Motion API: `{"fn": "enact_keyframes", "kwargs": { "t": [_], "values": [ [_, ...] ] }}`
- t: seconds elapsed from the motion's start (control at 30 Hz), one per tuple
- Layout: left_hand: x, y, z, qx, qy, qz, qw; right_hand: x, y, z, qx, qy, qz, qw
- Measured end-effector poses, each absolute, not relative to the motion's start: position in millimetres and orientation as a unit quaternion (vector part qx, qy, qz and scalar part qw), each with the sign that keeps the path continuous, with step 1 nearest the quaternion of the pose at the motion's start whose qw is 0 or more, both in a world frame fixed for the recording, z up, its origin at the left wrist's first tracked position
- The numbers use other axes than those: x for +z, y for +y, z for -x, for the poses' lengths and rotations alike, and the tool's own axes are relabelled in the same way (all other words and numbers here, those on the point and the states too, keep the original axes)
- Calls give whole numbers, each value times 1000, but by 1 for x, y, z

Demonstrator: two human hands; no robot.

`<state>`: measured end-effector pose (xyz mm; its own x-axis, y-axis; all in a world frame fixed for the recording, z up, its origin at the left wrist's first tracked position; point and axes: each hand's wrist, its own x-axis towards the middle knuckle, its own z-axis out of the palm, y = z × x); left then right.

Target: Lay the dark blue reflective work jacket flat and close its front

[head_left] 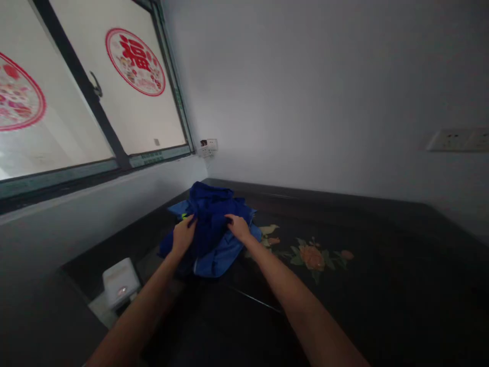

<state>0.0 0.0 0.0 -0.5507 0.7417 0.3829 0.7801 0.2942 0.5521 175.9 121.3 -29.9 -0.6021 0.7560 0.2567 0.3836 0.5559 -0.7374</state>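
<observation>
A dark blue garment (214,214) lies bunched up at the far left part of the black table. Its left side is pinched in my left hand (184,234), whose fingers are closed on the cloth. My right hand (238,227) grips the garment's right side between thumb and fingers. Beneath and around it spreads a lighter blue cloth (217,259), which pokes out at the front and sides. A small yellow-green patch (185,216) shows beside my left hand. What kind of garment it is cannot be made out from the folds.
The dark tabletop (382,255) bears a printed flower pattern (312,257) right of the cloth. A white box-like device (121,281) sits at the left edge, near my left forearm. A window (126,76) and a wall (324,102) with sockets (212,144) border the table.
</observation>
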Motion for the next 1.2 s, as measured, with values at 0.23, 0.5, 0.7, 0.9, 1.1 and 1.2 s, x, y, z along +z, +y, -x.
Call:
{"fn": "enact_keyframes", "kwargs": {
  "t": [0.23,0.5,0.7,0.9,1.1,1.2],
  "values": [
    [46,10,-94,-499,-640,582,52,-2,129,-227,383,-754,323,424],
    [72,10,-212,-539,-500,668,-112,50,100,-402,455,-709,335,422],
    [73,-2,-277,-408,-385,798,-222,67,67,-521,475,-721,448,233],
    [72,-19,-287,-173,-230,892,-348,72,52,-581,407,-794,446,72],
    [81,4,-250,-220,-366,852,-303,83,48,-596,347,-799,478,112],
    [76,21,-231,-209,-449,845,-202,90,42,-591,296,-810,493,116]
  ]
}}
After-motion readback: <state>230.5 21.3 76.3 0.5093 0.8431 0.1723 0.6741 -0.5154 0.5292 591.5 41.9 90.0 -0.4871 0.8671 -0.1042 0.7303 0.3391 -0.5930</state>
